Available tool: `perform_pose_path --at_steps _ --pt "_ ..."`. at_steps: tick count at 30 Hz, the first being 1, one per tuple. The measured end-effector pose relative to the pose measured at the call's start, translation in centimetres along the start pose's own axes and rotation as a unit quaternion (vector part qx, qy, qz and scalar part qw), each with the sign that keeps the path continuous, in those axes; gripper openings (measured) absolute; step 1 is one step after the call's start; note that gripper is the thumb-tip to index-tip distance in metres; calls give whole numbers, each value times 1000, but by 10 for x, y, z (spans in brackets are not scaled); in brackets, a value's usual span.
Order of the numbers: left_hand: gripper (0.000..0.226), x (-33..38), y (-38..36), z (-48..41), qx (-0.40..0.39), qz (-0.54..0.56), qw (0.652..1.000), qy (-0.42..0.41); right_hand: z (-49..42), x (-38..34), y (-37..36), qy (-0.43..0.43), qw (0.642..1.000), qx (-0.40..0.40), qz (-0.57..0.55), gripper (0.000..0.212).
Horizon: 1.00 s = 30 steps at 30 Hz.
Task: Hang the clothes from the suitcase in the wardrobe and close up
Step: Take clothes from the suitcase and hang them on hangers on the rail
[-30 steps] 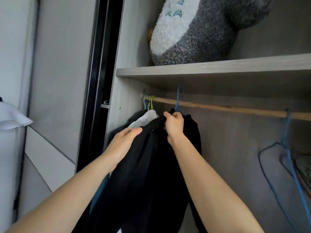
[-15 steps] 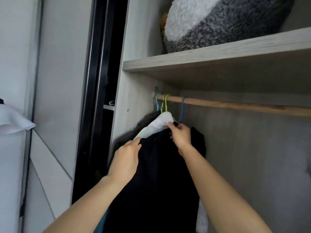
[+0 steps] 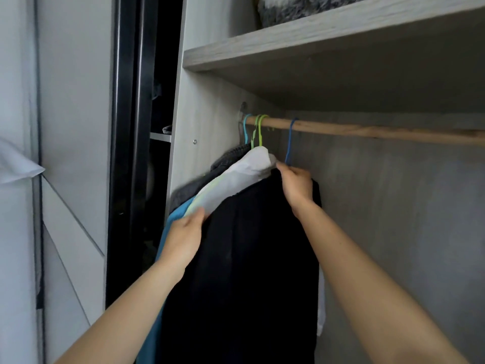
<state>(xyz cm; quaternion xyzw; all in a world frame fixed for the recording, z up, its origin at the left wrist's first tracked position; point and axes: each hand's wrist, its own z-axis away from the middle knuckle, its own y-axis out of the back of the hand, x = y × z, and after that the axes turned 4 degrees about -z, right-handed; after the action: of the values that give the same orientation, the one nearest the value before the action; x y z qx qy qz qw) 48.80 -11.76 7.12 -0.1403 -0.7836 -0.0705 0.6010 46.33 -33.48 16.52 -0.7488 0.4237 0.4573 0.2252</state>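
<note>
A black garment (image 3: pixel 252 258) hangs from a blue hanger (image 3: pixel 289 143) hooked on the wooden rail (image 3: pixel 380 131) inside the wardrobe. My right hand (image 3: pixel 296 183) grips the top of the black garment just under the hanger's hook. My left hand (image 3: pixel 185 236) holds the garment's left shoulder edge, against a white garment (image 3: pixel 244 177) on a green hanger (image 3: pixel 258 130). Left of those hang a teal garment (image 3: pixel 172 227) and a dark grey one (image 3: pixel 194 185) on a light blue hanger (image 3: pixel 246 128).
A wooden shelf (image 3: pixel 328 27) runs above the rail with a grey plush toy (image 3: pixel 288 7) on it. The wardrobe's side panel (image 3: pixel 202 122) and a black door frame (image 3: pixel 126 153) stand at left. A white cloth (image 3: pixel 15 166) pokes in at the far left.
The view has tilted down and closed in on the rail. The black garment now hangs nearer the white one, and my left hand has slid down along the shoulder edge.
</note>
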Motion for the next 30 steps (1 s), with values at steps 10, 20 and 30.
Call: perform_pose_path --at_steps 10,20,30 --pt "48 -50 17 9 24 -271 936 -222 -7 2 -21 -2 998 26 49 33" --pt "17 -112 24 65 -81 -271 959 -16 86 86 -25 162 971 15 177 67" --pt "51 -167 130 231 -31 -316 938 143 344 142 -16 57 973 -113 192 57"
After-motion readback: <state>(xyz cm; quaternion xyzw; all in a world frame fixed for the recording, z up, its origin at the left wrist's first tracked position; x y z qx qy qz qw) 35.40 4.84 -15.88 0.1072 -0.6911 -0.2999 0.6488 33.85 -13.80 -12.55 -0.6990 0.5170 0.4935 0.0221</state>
